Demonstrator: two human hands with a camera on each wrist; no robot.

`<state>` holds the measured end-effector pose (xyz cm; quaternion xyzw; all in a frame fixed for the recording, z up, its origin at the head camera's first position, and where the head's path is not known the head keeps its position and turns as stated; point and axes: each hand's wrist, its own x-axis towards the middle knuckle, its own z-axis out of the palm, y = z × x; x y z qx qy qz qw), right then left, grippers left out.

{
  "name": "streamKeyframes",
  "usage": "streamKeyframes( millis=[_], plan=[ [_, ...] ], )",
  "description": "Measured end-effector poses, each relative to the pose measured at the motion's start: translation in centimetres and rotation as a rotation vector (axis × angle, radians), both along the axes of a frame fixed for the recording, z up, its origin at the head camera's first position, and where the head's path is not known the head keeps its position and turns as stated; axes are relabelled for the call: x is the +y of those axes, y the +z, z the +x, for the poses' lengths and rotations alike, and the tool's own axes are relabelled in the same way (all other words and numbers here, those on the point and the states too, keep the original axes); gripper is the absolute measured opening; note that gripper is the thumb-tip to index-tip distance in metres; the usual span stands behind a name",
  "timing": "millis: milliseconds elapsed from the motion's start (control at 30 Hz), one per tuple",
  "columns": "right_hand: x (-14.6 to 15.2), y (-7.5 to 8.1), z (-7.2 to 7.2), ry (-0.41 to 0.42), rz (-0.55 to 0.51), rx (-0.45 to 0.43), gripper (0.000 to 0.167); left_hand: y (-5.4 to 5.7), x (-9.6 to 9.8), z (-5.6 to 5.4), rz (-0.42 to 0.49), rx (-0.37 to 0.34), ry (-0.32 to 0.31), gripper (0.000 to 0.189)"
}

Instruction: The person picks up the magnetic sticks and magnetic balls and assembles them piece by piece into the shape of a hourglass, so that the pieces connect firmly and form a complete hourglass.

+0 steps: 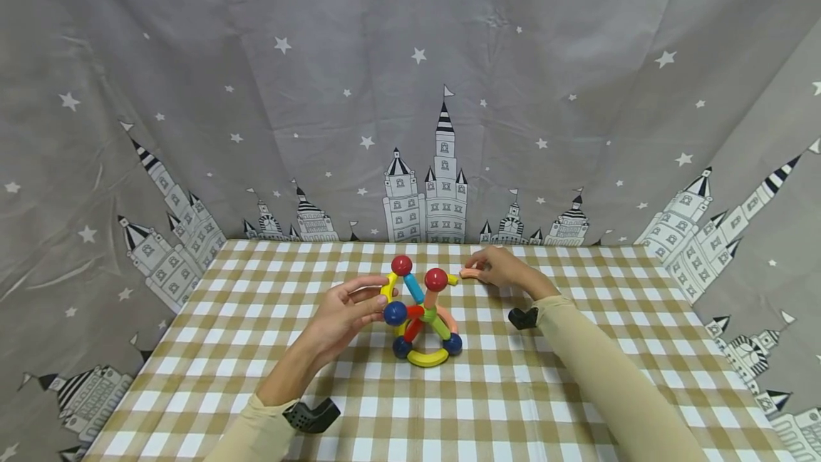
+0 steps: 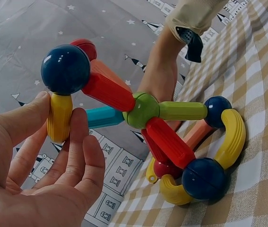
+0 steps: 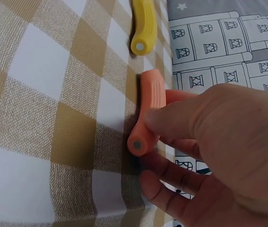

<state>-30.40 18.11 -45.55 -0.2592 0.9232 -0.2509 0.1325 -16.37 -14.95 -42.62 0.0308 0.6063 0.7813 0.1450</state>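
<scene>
A magnetic ball-and-stick structure stands on the tablecloth, with a green ball (image 2: 142,110) at its hub and sticks spreading out to red and blue balls. My left hand (image 1: 340,318) is at its left side, pinching a yellow curved stick (image 2: 59,118) between thumb and fingers. One end of that stick meets a blue ball (image 2: 66,69). Farther back and to the right, my right hand (image 1: 502,267) grips an orange curved stick (image 3: 151,92), thumb on its near side. The stick lies low at the cloth, a round metal end showing.
A loose yellow curved stick (image 3: 144,26) lies on the checked tablecloth (image 1: 359,419) beside the orange one, behind the structure. Behind the table's far edge hangs a grey curtain (image 1: 308,127) printed with castles and stars.
</scene>
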Motion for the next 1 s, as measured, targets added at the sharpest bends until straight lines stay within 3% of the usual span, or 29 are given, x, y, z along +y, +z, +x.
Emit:
streamKeyframes(
  millis=[200, 400, 533, 1000],
  plan=[
    [0.3, 0.2, 0.5, 0.002, 0.001, 0.023, 0.030, -0.1, 0.1, 0.0, 0.000, -0.001, 0.006, 0.037],
    [0.5, 0.2, 1.2, 0.010, -0.097, 0.112, 0.017, -0.1, 0.1, 0.0, 0.004, 0.002, -0.002, 0.038],
    [0.6, 0.4, 1.7, 0.021, -0.146, 0.146, 0.019, -0.1, 0.1, 0.0, -0.005, -0.006, 0.007, 0.039],
    [0.8, 2.1, 3.9, 0.017, -0.241, 0.089, 0.022, 0.0, 0.1, -0.1, 0.007, 0.003, -0.004, 0.040]
  ],
)
